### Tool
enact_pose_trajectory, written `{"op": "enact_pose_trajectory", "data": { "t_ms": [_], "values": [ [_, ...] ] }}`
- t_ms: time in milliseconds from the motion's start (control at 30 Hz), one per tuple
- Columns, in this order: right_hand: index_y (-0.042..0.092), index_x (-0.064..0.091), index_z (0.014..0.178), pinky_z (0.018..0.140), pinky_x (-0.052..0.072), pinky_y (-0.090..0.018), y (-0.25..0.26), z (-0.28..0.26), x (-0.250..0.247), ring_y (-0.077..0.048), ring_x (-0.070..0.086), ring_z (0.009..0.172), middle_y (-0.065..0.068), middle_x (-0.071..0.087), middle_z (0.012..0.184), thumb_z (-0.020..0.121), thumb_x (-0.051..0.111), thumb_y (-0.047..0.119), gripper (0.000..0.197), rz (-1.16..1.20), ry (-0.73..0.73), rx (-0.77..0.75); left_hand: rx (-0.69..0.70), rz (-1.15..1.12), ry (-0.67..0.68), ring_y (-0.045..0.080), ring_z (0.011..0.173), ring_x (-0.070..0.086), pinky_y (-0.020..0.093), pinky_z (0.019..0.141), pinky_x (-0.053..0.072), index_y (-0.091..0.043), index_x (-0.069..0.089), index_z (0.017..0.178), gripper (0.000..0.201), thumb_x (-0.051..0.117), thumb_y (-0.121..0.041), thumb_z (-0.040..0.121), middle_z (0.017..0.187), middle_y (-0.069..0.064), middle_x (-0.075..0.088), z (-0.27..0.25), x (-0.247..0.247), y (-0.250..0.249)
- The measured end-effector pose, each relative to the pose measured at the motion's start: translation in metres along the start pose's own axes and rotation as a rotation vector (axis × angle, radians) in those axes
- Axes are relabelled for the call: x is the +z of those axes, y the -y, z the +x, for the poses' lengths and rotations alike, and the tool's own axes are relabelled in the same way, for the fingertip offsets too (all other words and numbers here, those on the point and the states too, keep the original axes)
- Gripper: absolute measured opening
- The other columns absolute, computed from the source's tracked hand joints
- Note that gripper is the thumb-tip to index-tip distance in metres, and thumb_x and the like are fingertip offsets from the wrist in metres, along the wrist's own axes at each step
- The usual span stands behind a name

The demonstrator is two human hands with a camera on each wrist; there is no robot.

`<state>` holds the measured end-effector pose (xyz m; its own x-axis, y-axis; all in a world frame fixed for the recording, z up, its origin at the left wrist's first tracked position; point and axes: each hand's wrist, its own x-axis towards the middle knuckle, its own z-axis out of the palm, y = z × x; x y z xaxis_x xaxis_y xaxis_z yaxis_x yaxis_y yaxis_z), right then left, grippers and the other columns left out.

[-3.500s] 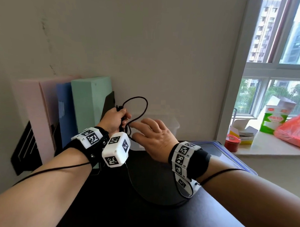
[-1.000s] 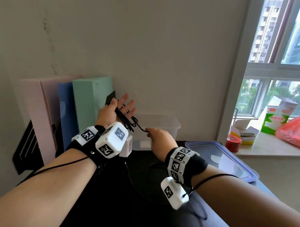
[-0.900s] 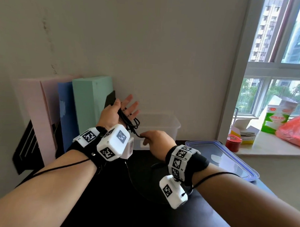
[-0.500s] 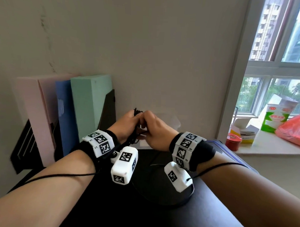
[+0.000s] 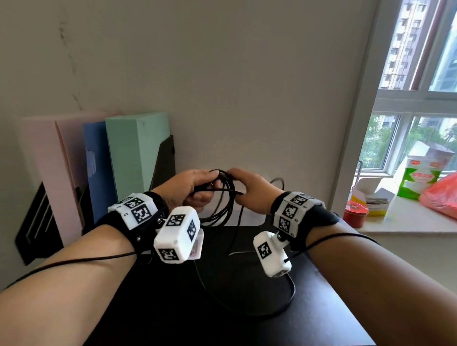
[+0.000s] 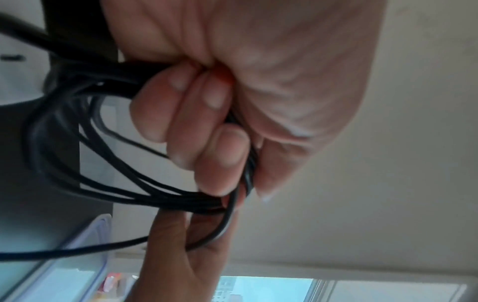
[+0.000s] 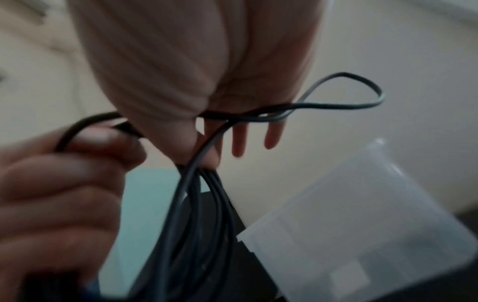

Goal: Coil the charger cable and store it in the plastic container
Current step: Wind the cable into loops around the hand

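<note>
The black charger cable (image 5: pixel 222 206) hangs as a bundle of several loops between my two hands, above the black table (image 5: pixel 320 318). My left hand (image 5: pixel 193 189) grips the bundle, fingers (image 6: pixel 207 122) curled round the strands (image 6: pixel 129 194). My right hand (image 5: pixel 248 190) pinches the same bundle (image 7: pixel 201 204) from the right, and a small loop (image 7: pixel 362 92) sticks out past it. A loose length (image 5: pixel 274 311) trails over the table. The clear plastic container (image 7: pixel 362 224) stands just behind the hands, mostly hidden in the head view (image 5: pixel 249 220).
Pink, blue and green foam boards (image 5: pixel 134 154) and a black bookend (image 5: pixel 165 160) stand against the wall at left. The blue-rimmed lid (image 6: pixel 77 265) lies to the right. On the windowsill are a red tin (image 5: pixel 355 214), a carton (image 5: pixel 419 177) and a red bag (image 5: pixel 449 196).
A second ago my left hand was spread with cable wound on it while the right pulled a strand. Now the left hand is closed on the coil, and the loops hang between both hands.
</note>
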<state>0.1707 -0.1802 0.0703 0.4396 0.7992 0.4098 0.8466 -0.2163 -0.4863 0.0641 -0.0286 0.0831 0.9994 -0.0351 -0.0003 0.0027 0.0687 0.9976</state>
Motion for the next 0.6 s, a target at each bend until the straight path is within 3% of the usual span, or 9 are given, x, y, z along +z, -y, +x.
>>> {"op": "enact_pose_trajectory", "data": {
  "t_ms": [33,100,200,267,333,433,500,600],
  "values": [
    [0.012,0.056,0.114,0.085,0.044,-0.012,0.000,-0.001,0.000,-0.010,0.059,0.099,-0.007,0.068,0.108,0.083,0.051,-0.006,0.036,0.164,0.036,0.080,0.008,-0.015,0.004,0.002,0.025,0.024,0.010,0.033,0.017,-0.012,0.049,0.075,0.023,0.046,-0.033,0.084,0.035,-0.006,0.033,-0.002,0.000,-0.001],
    [0.011,0.055,0.094,0.078,0.050,-0.019,0.001,0.000,0.001,-0.013,0.066,0.077,-0.008,0.069,0.081,0.082,0.042,-0.016,0.033,0.445,0.077,0.172,0.044,0.039,-0.009,0.001,0.028,0.025,0.011,0.033,0.018,-0.014,0.050,0.076,0.017,0.056,-0.029,0.083,0.038,-0.008,0.035,-0.005,0.000,-0.001],
    [0.008,0.053,0.079,0.056,0.052,-0.023,0.010,0.002,0.000,-0.021,0.062,0.054,-0.010,0.060,0.060,0.076,0.035,-0.019,0.033,0.588,0.016,0.230,0.091,0.195,-0.065,0.002,0.033,0.026,0.012,0.032,0.022,-0.016,0.056,0.084,0.013,0.065,-0.024,0.079,0.044,-0.008,0.037,-0.002,0.003,0.002],
    [0.009,0.054,0.080,0.060,0.053,-0.028,0.013,0.004,0.002,-0.026,0.062,0.059,-0.011,0.062,0.062,0.079,0.040,-0.014,0.027,0.502,-0.047,0.231,0.107,0.257,-0.112,0.003,0.033,0.025,0.014,0.032,0.021,-0.014,0.056,0.079,0.016,0.061,-0.029,0.079,0.043,-0.009,0.036,0.000,0.005,0.004],
    [0.016,0.057,0.093,0.077,0.055,-0.038,0.007,0.005,0.004,-0.026,0.065,0.078,-0.005,0.067,0.080,0.083,0.053,0.004,0.016,0.208,-0.141,0.212,0.122,0.258,-0.149,0.003,0.032,0.024,0.014,0.033,0.019,-0.013,0.051,0.071,0.024,0.053,-0.030,0.088,0.039,-0.009,0.033,0.001,0.003,0.004],
    [0.025,0.050,0.114,0.087,0.051,-0.039,-0.005,0.002,0.002,-0.018,0.056,0.099,0.005,0.058,0.108,0.075,0.066,0.041,0.045,-0.222,-0.187,0.335,0.156,0.039,-0.257,0.003,0.028,0.022,0.012,0.037,0.015,-0.013,0.043,0.065,0.036,0.044,-0.032,0.095,0.035,-0.009,0.029,0.002,-0.005,0.004],
    [0.019,0.049,0.115,0.082,0.051,-0.037,-0.010,-0.001,-0.001,-0.022,0.057,0.096,0.001,0.055,0.107,0.073,0.067,0.050,0.055,-0.316,-0.130,0.455,0.202,-0.130,-0.348,0.003,0.025,0.021,0.009,0.036,0.017,-0.013,0.040,0.065,0.038,0.041,-0.034,0.096,0.032,-0.008,0.028,0.002,-0.012,0.002],
    [0.012,0.060,0.091,0.070,0.054,-0.034,-0.021,-0.005,-0.003,-0.026,0.064,0.075,-0.008,0.067,0.088,0.089,0.054,0.044,0.033,-0.243,-0.067,0.498,0.259,-0.333,-0.451,0.003,0.023,0.024,0.007,0.032,0.022,-0.015,0.040,0.064,0.039,0.041,-0.038,0.096,0.030,-0.008,0.029,-0.002,-0.026,-0.003]
  ]
}}
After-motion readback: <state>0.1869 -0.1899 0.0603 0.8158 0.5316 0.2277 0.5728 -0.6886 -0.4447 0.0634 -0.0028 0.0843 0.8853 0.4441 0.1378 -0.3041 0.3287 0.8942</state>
